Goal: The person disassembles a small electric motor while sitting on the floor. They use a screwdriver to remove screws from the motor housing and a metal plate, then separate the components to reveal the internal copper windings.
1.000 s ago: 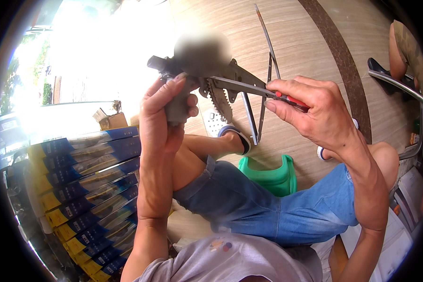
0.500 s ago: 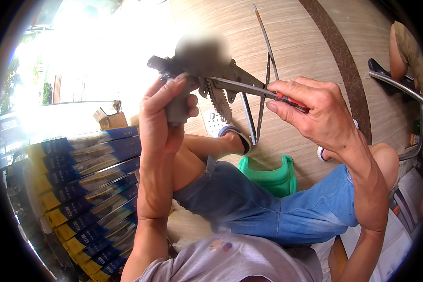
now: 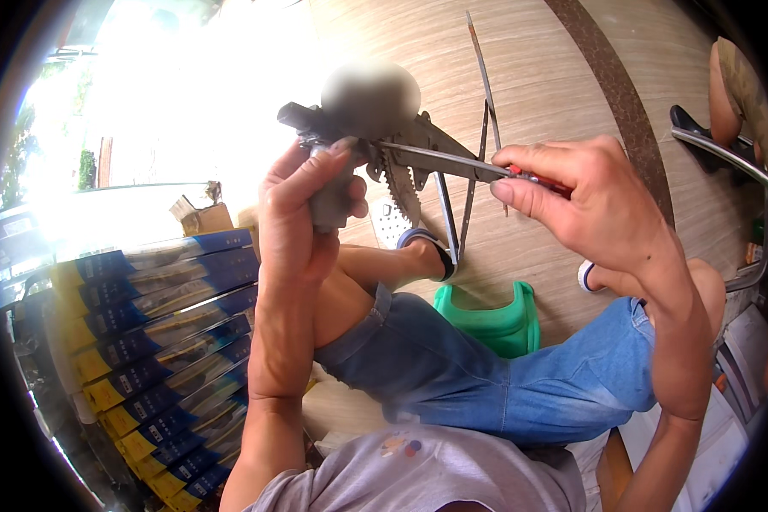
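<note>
My left hand (image 3: 299, 196) is closed around the grey cylindrical motor (image 3: 331, 200) of what looks like a car window regulator. Its toothed metal sector (image 3: 400, 186) hangs beside my fingers, and dark flat arms (image 3: 439, 145) reach away to the right. A blurred dark round patch hides the upper part of the assembly. Between the thumb and fingers of my right hand (image 3: 593, 188) is a screwdriver (image 3: 452, 160) with a red and black handle. Its shaft points left along the mechanism, and the tip lies near the motor, where contact cannot be made out.
A green plastic stool (image 3: 525, 320) stands on the floor between my legs. Stacked blue and yellow packages (image 3: 145, 358) fill the left side, with a cardboard box (image 3: 203, 218) behind. Rightward are a chair's metal tube frame (image 3: 725, 154) and another person's leg (image 3: 724, 98).
The motor and left hand have shifted slightly right and down. My right hand has moved a little right with the screwdriver, its wrist turning slightly. Both grips stay the same.
</note>
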